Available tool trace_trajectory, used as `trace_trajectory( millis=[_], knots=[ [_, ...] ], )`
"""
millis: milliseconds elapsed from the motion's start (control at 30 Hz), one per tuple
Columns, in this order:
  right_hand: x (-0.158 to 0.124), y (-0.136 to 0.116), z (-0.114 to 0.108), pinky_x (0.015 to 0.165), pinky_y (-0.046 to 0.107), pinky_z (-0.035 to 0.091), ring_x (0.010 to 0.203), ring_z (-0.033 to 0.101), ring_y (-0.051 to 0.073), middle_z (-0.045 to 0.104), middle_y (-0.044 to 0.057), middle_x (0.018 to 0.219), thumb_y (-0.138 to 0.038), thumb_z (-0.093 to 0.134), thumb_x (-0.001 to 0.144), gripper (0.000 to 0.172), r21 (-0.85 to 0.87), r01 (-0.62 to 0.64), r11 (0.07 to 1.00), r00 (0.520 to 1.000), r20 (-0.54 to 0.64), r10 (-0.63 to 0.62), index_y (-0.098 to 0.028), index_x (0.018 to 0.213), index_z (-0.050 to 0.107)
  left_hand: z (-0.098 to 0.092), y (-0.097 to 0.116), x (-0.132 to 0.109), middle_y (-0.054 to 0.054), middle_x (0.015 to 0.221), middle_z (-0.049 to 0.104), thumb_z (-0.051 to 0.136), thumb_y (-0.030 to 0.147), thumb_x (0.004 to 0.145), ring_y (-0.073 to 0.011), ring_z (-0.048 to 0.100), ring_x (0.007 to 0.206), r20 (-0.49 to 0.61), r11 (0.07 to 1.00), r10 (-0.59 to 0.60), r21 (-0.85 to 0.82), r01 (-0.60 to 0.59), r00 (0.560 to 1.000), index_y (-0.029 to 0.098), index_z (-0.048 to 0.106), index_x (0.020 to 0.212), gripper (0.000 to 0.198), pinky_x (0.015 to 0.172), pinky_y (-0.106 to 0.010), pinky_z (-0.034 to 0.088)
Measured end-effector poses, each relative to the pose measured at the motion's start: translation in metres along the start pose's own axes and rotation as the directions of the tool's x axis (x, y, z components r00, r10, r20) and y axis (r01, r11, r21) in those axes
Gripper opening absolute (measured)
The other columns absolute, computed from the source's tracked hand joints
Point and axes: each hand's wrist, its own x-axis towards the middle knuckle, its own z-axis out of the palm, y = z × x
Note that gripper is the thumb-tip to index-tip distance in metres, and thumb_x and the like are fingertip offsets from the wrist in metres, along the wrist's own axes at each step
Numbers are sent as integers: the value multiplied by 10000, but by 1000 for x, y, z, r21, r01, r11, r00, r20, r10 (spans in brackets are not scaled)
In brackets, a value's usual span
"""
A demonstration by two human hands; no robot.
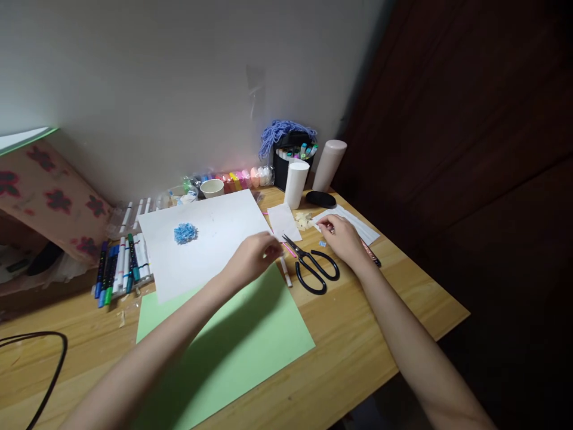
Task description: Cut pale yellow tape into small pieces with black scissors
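My left hand [255,255] hovers at the right edge of a white sheet [210,239], fingers curled together near a thin white stick [285,272] and a pink strip. My right hand [341,236] rests on the wooden desk [367,334] with fingers bent in a pinch beside small blue bits [322,243]. Whether either hand holds anything is hidden. Black scissors [313,269] lie between the hands. A blue fluffy ball [185,233] sits on the white sheet. A green sheet [233,346] lies under my left forearm.
Marker pens [120,266] lie in a row at the left. A paper cup [212,188], colourful clay tubs [237,179], a black pen holder [290,161] with purple yarn, two white cylinders and a black oval case stand at the back. A black cable [45,370] loops at the near left.
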Motion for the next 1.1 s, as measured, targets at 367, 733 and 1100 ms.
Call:
trace_trajectory(
  millis=[367, 733, 1100],
  knots=[
    [-11, -7, 2, 711, 312, 436, 790, 563, 201, 644, 56, 845, -163, 482, 834, 118, 76, 71, 995, 996, 50, -75, -190, 826, 596, 32, -27, 92, -97, 986, 666, 498, 61, 802, -164, 622, 814, -104, 989, -81, 111, 93, 991, 139, 662, 951, 235, 758, -277, 473],
    [-74, -114, 53, 812, 334, 376, 859, 547, 192, 646, 24, 853, -232, 637, 802, 115, 274, 363, 890, 803, 393, -448, -184, 905, 617, -31, -42, -82, -60, 842, 609, 486, 227, 862, -196, 569, 764, 72, 873, -223, 458, 166, 972, 170, 632, 857, 157, 598, -282, 401],
    [-53, -102, 67, 727, 294, 383, 757, 518, 177, 600, 20, 738, -108, 544, 779, 87, 158, 416, 896, 851, 281, -445, -182, 736, 563, -24, -56, -123, -62, 900, 583, 368, 283, 913, -188, 568, 823, -440, 859, -202, 349, 374, 875, 176, 565, 937, 226, 694, -287, 426]
  ],
)
